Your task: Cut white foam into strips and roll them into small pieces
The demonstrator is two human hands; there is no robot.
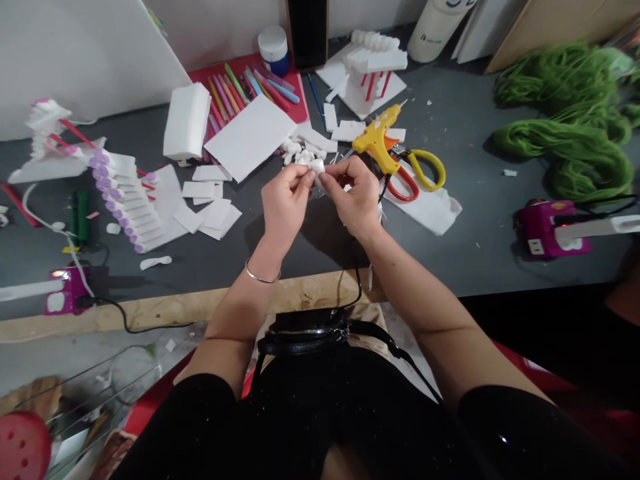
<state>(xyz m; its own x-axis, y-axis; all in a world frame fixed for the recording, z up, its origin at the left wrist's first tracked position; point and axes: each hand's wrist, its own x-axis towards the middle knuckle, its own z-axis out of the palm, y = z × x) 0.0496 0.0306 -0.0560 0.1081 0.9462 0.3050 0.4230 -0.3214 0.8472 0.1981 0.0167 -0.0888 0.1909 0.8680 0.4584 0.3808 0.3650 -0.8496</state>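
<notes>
A small white foam piece (316,167) is pinched at the centre of the frame between the fingertips of the left hand (285,200) and the right hand (353,193), both hands being closed narrowly around it. A thin metal bangle (262,272) is worn on the left wrist. Just above the hands, white foam scraps (303,157) are scattered on the grey worktable (210,267). Just beyond the right hand, a yellow hot glue gun (377,145) is laid beside scissors with yellow and red handles (417,175). A white foam sheet (250,137) is placed up and left of the hands, and green yarn (565,127) is heaped at the upper right of the frame.
</notes>
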